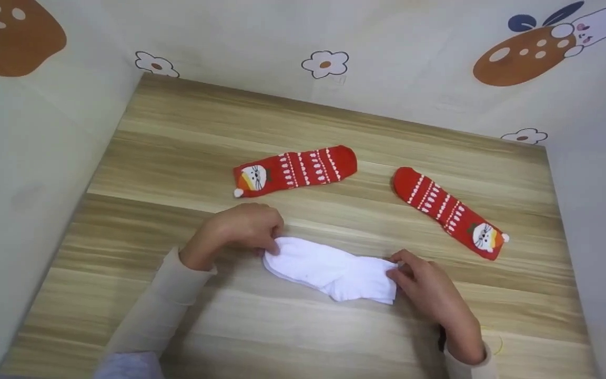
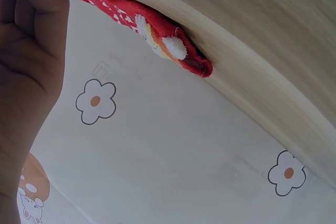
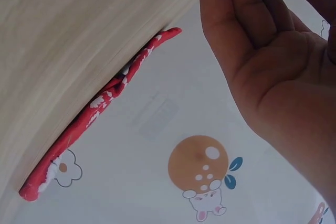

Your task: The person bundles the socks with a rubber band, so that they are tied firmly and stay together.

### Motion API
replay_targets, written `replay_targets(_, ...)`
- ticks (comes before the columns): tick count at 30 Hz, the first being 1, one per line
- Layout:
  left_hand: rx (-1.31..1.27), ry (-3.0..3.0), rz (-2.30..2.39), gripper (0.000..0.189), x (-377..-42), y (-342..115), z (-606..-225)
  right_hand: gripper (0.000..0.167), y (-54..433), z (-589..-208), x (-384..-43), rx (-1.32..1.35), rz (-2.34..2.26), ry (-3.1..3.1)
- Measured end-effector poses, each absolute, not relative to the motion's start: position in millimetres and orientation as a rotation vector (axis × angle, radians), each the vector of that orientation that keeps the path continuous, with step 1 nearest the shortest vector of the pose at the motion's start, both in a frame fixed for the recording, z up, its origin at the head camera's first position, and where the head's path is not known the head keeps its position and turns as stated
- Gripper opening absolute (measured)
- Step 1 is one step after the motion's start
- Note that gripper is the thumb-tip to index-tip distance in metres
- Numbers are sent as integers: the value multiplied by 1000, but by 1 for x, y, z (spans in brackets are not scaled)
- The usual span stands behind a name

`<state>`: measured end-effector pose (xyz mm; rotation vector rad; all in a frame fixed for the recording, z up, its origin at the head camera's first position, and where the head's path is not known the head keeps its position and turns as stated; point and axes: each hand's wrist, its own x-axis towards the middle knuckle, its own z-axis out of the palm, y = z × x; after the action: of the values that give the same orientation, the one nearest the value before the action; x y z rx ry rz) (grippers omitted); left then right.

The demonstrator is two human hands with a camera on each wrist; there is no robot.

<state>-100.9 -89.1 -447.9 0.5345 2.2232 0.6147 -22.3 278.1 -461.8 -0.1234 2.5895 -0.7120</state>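
At the bottom of the frame, 2 pale sleeves (image 1: 163,295) sit back from the wrists, which leaves both hands bare for working the cloth. The right hand (image 1: 432,284), right of lower centre, pinches the straight cuff end of the white socks (image 1: 329,266) between thumb and fingers. The left hand (image 1: 245,226), left of centre, grips the rounded toe end, its thumb lying on top of the cloth. The 2 wrist views leave the fingertips out, so I cannot tell how firm either hold is.

The white socks lie between the hands, just below the middle of the frame, flat on the wooden table (image 1: 145,168). A second edge shows along the underside, so they look like 2 socks stacked as 1 layered piece. Holding opposite ends probably keeps those layers lined up and smooth.

Farther off, the right-hand red sock (image 1: 434,202) slants down toward the right edge, and the upper red sock (image 1: 303,171) lies above centre. Their toes point inward and their face-printed cuffs outward; that spread likely keeps both clear of the white socks. Beyond them, the printed wall (image 1: 240,31) fills the top of the frame, bounding the table.
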Motion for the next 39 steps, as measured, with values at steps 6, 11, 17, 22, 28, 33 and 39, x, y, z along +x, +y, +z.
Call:
replay_targets(6, 501, 2301, 697, 20, -107, -95, -442, 21, 281, -459, -25, -87, -741, 2600)
replay_targets(11, 457, 2464, 865, 14, -114, -102, -438, 21, 283, -455, -29, -67, -810, 2684)
replay_targets(17, 364, 2658, 965, 23, -124, -108, -438, 27, 281, -445, -38, -106, -885, 2790)
replay_targets(22, 345, 2771, 880, 28, -133, -113, -444, 33, 282, -436, -41, -126, -900, 2823)
replay_targets(28, 323, 2776, 762, 41, -135, -121, -455, 34, 282, -429, -47, -146, -881, 2842)
replay_targets(33, 281, 2752, 690, 47, -133, -126, -463, 37, 284, -416, -56, -186, -825, 2879)
replay_targets(39, 276, 2739, 688, 47, -131, -125, -469, 38, 282, -407, -67, -216, -842, 2934)
